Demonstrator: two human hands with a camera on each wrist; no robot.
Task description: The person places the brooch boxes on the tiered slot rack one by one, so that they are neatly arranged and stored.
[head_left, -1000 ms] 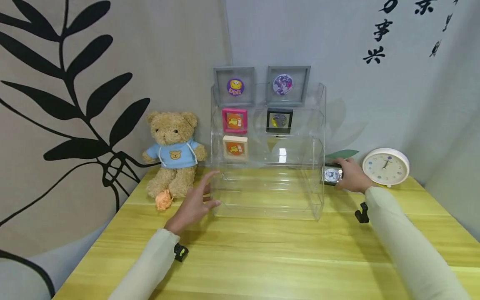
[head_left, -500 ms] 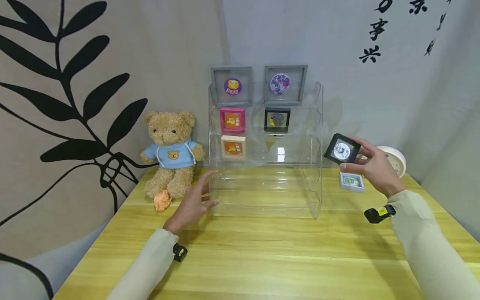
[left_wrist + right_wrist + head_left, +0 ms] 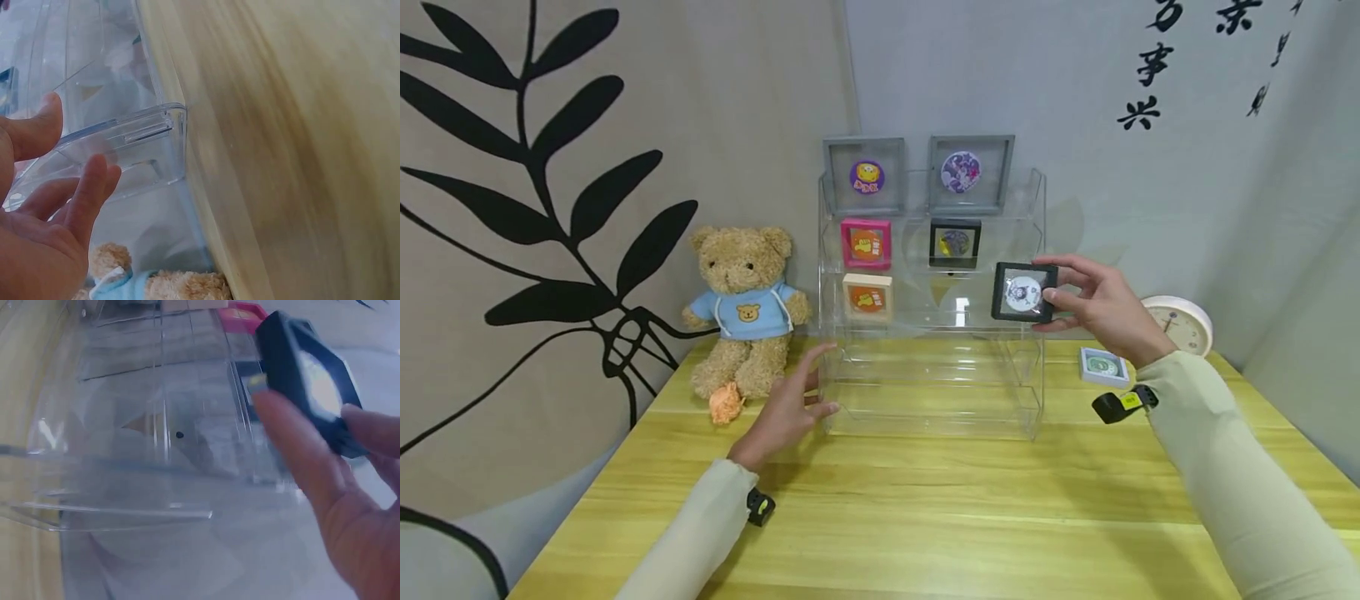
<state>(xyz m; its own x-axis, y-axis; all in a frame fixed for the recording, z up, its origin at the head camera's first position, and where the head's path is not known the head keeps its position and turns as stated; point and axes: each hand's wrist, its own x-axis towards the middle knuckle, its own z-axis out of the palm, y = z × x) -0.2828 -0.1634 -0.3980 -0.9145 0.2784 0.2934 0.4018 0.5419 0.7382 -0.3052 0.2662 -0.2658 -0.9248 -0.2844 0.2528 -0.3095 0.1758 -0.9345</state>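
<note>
My right hand (image 3: 1105,304) pinches a small black display frame (image 3: 1024,293) with a round white badge in it, thumb in front and fingers at its edge and back. It holds the frame upright before the right end of the clear acrylic tiered display rack (image 3: 925,425), at the height of the third tier. In the right wrist view the black frame (image 3: 306,381) is tilted and slightly blurred. My left hand (image 3: 786,417) rests at the rack's left side wall, thumb and fingers spread; in the left wrist view they lie along the wall (image 3: 150,131).
Grey frames (image 3: 880,200) top the rack; below are a pink frame (image 3: 867,244), another black frame (image 3: 954,244) and a cream frame (image 3: 867,297). Left sits a teddy bear (image 3: 745,308) with an orange tuft (image 3: 726,403). Right are a pale frame (image 3: 1103,367) and a clock (image 3: 1183,323).
My right hand has lifted the black frame from beside the clock, then carried it left to the rack, turning it upright. A pale frame came into view on the table. The left hand stays put.
</note>
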